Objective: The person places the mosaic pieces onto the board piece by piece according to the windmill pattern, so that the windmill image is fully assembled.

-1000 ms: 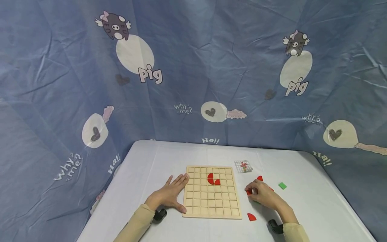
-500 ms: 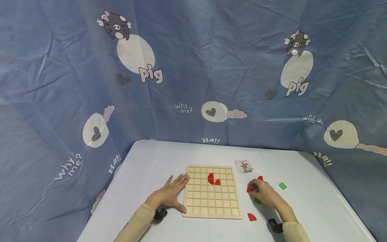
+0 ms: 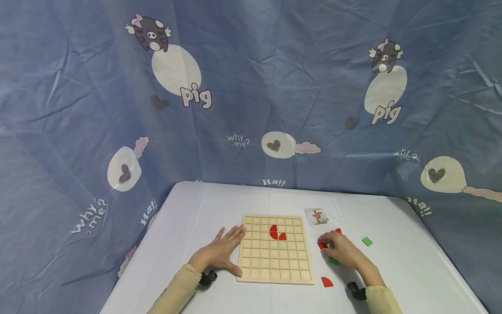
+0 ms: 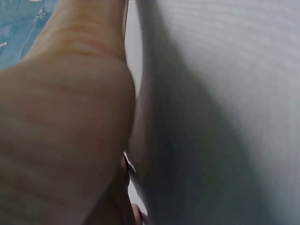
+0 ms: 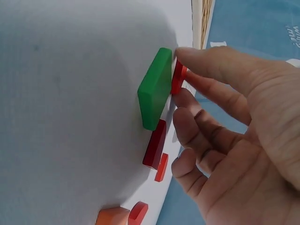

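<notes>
My left hand [image 3: 219,252] lies spread at the left edge of a square wooden grid board [image 3: 274,274], fingertips and thumb on its rim. Two wedge-like red pieces form a half round on the board, with a red quarter-circle piece [image 3: 282,236] beside them. Right of the board, my right hand [image 3: 340,250] pinches a red piece [image 5: 178,77] between thumb and finger, low over the table. A green block [image 5: 155,89] lies just beside the thumb, partly hidden under the hand in the head view. The left wrist view shows mostly forearm and white cloth.
A small picture card [image 3: 316,216] with a red flower on a grid lies beyond the right hand. A loose red quarter-circle [image 3: 327,282] sits nearer me, a green square [image 3: 367,241] farther right. More red pieces and an orange one [image 5: 112,216] show in the right wrist view.
My right hand has shifted slightly away from me, then a little left with the red piece, uncovering more of the green block. My left hand has stayed in place.
</notes>
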Demonstrator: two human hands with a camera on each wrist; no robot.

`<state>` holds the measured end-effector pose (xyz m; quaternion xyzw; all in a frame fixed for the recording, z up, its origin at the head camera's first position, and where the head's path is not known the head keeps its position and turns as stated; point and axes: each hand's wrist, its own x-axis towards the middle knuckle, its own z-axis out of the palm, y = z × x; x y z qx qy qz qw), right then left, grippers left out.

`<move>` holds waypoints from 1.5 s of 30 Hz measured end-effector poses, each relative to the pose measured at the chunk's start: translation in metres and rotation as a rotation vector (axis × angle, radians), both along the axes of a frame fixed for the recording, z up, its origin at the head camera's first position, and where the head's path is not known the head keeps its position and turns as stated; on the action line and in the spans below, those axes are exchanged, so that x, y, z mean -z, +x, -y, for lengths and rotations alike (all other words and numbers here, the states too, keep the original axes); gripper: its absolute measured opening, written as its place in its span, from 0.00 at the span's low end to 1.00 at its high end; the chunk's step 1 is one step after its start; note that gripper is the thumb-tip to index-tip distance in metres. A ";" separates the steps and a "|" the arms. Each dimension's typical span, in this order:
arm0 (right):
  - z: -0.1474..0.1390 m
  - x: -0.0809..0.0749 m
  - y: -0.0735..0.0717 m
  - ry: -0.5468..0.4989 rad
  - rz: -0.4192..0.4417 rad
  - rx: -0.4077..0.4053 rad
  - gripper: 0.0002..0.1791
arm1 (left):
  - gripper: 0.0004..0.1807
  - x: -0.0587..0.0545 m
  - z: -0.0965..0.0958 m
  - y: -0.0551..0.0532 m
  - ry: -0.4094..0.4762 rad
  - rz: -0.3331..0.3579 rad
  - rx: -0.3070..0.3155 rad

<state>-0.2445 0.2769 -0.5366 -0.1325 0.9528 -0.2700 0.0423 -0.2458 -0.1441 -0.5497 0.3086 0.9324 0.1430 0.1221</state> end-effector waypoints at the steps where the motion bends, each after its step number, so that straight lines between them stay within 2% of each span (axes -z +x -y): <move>1: 0.000 0.001 0.000 0.005 -0.010 -0.012 0.13 | 0.74 0.000 0.000 0.000 0.002 0.000 0.001; 5: 0.001 0.002 -0.001 0.021 -0.039 -0.031 0.11 | 0.74 0.001 0.001 0.000 0.000 -0.002 0.007; 12: 0.004 0.003 -0.004 0.022 -0.026 0.027 0.08 | 0.74 0.002 0.002 -0.001 0.002 -0.012 0.025; 20: 0.006 0.005 -0.006 0.063 -0.076 0.054 0.08 | 0.74 0.002 0.002 0.000 -0.002 -0.016 0.021; 27: 0.012 -0.001 -0.010 0.019 -0.052 0.095 0.08 | 0.74 0.003 0.001 -0.001 0.001 -0.025 0.025; 31: 0.020 -0.007 -0.012 0.002 -0.071 0.082 0.07 | 0.74 0.001 0.001 -0.001 -0.002 -0.018 0.017; 36: 0.034 -0.014 -0.017 -0.019 -0.084 0.028 0.06 | 0.74 0.000 0.000 -0.002 -0.013 -0.020 0.010; 45: 0.060 -0.014 -0.029 -0.015 -0.086 -0.057 0.08 | 0.74 -0.001 0.000 -0.001 -0.012 -0.009 0.011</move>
